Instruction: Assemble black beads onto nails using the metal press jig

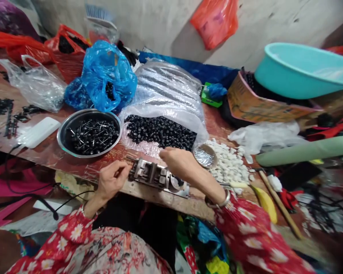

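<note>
Two bare hands of mine work at the table's front edge: my left hand is loosely curled beside the left end of a grey metal clamping device with rods and blocks, and my right hand bends over its right part, fingers gathered. Whether either pinches anything, I cannot tell. The device lies between my hands, along the wooden edge, so a hard push toward me could tip it into my lap; a fingertip near its moving parts could get nipped. Just beyond my right fingers, small round black pieces spill from an open clear plastic bag, and a sleeve or wrist could drag some away. By my right wrist, a small round bowl of silvery pins sits against loose white pieces; a bump from my forearm could upset it and mix them.
</note>
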Available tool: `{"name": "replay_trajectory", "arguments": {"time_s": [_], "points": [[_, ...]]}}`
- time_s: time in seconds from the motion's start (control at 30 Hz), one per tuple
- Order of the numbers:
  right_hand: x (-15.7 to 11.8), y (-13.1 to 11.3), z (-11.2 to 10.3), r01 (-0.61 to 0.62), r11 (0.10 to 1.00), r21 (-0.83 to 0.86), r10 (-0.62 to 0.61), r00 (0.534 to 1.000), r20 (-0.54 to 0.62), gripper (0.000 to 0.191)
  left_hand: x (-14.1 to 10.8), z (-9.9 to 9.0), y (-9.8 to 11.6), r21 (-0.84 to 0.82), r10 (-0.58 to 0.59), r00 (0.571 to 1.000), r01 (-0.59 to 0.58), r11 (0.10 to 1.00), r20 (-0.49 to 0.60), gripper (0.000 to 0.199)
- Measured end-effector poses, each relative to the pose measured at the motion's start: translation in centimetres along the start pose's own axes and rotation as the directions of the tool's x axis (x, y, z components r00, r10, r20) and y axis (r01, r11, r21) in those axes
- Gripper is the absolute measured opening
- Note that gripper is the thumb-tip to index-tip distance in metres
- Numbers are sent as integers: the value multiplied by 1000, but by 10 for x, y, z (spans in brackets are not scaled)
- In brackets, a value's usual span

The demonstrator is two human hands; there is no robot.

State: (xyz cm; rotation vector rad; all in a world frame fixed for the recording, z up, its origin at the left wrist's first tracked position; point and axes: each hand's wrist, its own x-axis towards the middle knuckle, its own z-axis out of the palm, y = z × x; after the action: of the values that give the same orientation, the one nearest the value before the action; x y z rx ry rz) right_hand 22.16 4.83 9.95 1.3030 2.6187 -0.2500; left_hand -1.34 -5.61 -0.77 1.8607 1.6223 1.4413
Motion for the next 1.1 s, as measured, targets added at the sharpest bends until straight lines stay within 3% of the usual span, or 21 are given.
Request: {"name": "replay_trajectory", "arguments": {"time_s": [0.07, 0.1, 0.27, 0.4, 0.5, 0.7, 0.9, 1.1], "points": [[10, 27, 17, -186, 982, 33, 188, 978, -85, 29, 21, 0, -5, 88, -5, 1000, 6, 996, -5, 13], [15, 36, 27, -217, 973, 75, 224, 969, -106, 30, 31, 2, -8, 136, -4, 1000, 1, 991, 16, 13], [38, 45, 67, -241, 955, 171, 270, 948, -169, 33, 81, 31, -23, 383, -30, 988, -30, 923, 150, 15], [52, 44, 78, -258, 953, 161, 288, 935, -207, 36, 107, 59, -34, 541, -141, 960, -13, 841, 242, 20], [57, 45, 82, -243, 958, 151, 273, 935, -227, 31, 114, 70, -39, 581, -157, 953, -25, 813, 260, 22], [59, 43, 86, -220, 964, 150, 252, 936, -246, 24, 112, 67, -44, 543, -113, 952, -64, 837, 286, 15], [59, 40, 89, -205, 962, 179, 249, 928, -278, 20, 108, 64, -53, 484, -111, 963, -22, 875, 245, 19], [47, 42, 88, -164, 937, 309, 265, 909, -321, 16, 104, 58, -54, 259, -77, 970, 15, 966, 229, 14]]}}
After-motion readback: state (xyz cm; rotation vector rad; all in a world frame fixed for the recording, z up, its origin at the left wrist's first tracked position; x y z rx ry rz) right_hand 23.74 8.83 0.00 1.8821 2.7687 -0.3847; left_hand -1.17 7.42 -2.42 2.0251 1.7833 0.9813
